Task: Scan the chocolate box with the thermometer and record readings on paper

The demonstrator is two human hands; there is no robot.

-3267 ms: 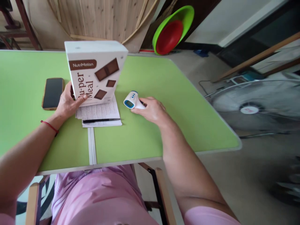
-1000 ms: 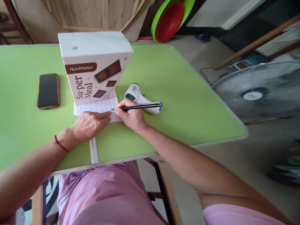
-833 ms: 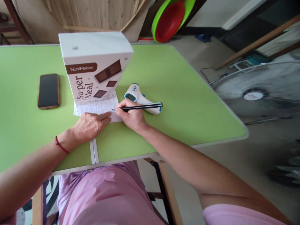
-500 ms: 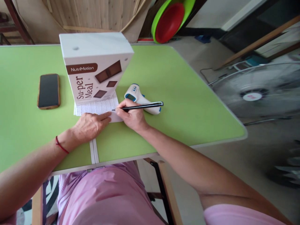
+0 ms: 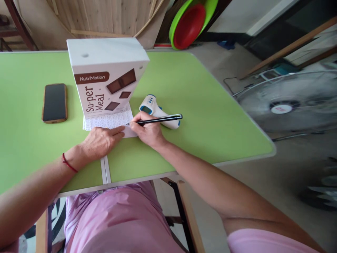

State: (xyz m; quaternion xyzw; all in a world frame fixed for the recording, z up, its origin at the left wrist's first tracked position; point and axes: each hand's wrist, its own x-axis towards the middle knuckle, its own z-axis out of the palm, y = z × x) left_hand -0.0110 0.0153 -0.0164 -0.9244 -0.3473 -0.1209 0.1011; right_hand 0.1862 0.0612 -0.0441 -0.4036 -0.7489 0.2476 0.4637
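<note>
Between the fingers of my right hand [image 5: 149, 130] is a black pen [image 5: 158, 119], its tip down on a sheet of paper [image 5: 107, 121] covered with rows of small marks. My left hand [image 5: 101, 140] lies flat on the paper's near edge, fingers stretched toward the pen tip. Behind the paper a white NutriMotion box [image 5: 105, 77] stands upright and covers part of the sheet. A white and blue infrared thermometer [image 5: 158, 111] rests just beyond my right hand, partly hidden by the pen.
A phone in a brown case [image 5: 54, 103] lies left of the box on the green table [image 5: 184, 88]. To the right, past the table's edge, stands a fan [image 5: 281, 107]. Green and red basins [image 5: 189, 26] lean behind the table.
Almost nothing differs. The view has shifted very slightly; both hands and the pen keep their places on the paper.
</note>
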